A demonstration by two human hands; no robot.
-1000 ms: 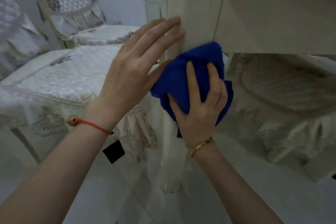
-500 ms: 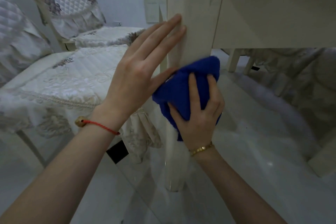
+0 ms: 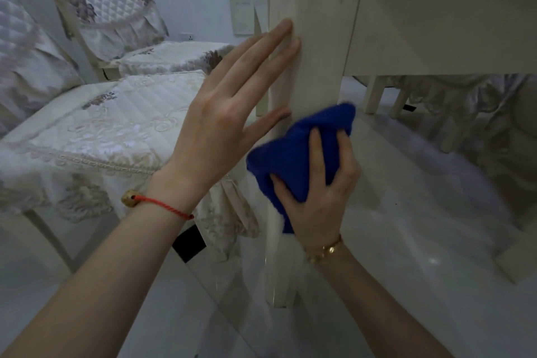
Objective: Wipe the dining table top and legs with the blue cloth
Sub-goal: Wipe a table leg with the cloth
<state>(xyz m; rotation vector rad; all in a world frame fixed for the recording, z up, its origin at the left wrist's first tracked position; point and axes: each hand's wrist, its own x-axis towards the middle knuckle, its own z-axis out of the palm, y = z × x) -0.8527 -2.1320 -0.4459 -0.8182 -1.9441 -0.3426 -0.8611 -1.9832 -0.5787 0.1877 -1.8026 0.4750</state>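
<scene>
A person crouched beside a dining table presses a bunched blue cloth (image 3: 302,151) against one cream table leg (image 3: 313,46), the right hand (image 3: 316,192) closed around the cloth with fingers spread over it. Just above and to the left of that grip, the left hand (image 3: 229,116) lies flat and open on the leg's near edge, holding nothing, apparently steadying it. The cloth sits at about mid-height on the leg: bare leg rises above the grip to the table's apron (image 3: 436,14), and more runs below the wrist down to the glossy white floor (image 3: 406,241). Work on this leg looks to be under way, with its lower stretch seemingly yet to be covered. The table top is out of sight, so its condition cannot be judged. Fabric-covered chairs (image 3: 96,128) stand left of the hands.
</scene>
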